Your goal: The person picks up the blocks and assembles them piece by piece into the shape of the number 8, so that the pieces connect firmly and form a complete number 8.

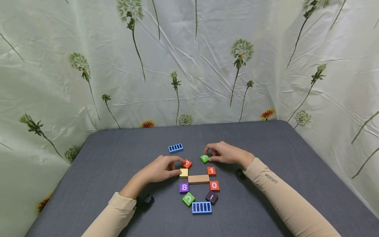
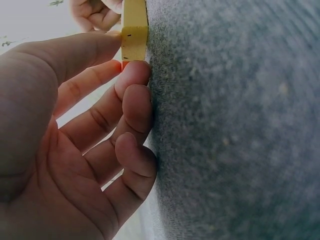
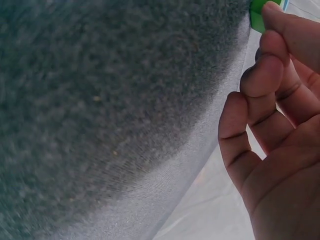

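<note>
My left hand (image 1: 160, 169) reaches in from the left. Its thumb touches the side of a yellow tile (image 1: 184, 173), and its index finger touches an orange tile (image 1: 187, 164) just behind. In the left wrist view the yellow tile (image 2: 135, 35) stands at the thumb tip, the other fingers loosely bent by the cloth. With thumb and index finger, my right hand (image 1: 228, 153) pinches a green tile (image 1: 204, 158) marked 3. Only an edge of that green tile (image 3: 258, 19) shows in the right wrist view. A plain wooden bar (image 1: 198, 179) lies between the tile columns.
Orange tiles 1 (image 1: 211, 171) and 0 (image 1: 214, 186) lie right of the bar. Nearer are a purple 8 (image 1: 184, 188), a green tile (image 1: 188, 199), a dark tile (image 1: 211, 197) and a blue slotted block (image 1: 202, 208). Another blue slotted block (image 1: 176, 148) lies farther back on the grey cloth (image 1: 118, 148).
</note>
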Demonstrator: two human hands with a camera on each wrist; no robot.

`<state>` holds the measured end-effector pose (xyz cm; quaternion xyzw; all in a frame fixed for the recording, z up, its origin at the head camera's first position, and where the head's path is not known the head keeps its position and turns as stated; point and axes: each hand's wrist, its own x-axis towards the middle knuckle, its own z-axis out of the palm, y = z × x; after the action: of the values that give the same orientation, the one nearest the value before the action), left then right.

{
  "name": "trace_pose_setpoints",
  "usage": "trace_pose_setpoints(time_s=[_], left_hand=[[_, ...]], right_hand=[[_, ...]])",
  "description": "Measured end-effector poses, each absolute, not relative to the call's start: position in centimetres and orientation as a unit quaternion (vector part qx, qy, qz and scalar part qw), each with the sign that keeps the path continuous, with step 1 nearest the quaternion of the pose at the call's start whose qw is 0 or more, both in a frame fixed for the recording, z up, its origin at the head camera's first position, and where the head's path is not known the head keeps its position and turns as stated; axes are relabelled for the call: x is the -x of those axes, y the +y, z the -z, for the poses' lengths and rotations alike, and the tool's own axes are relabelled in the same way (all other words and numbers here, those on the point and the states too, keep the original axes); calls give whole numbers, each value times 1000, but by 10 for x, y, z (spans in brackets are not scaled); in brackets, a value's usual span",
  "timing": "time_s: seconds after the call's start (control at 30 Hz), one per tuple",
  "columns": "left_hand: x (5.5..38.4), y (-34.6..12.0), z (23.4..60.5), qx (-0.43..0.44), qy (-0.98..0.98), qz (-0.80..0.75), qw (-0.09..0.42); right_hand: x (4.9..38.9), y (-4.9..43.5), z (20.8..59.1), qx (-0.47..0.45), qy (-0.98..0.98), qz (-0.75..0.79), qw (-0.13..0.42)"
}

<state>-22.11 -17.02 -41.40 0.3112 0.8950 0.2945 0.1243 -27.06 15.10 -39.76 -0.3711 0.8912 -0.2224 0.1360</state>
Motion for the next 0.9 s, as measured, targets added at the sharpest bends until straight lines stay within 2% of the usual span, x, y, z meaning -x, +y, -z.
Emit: trace_pose_setpoints(time_s=[0.9], left_hand=[[215,-172,415,-315,896,-292,111]], right_hand=[[264,159,403,359,891,234,150]])
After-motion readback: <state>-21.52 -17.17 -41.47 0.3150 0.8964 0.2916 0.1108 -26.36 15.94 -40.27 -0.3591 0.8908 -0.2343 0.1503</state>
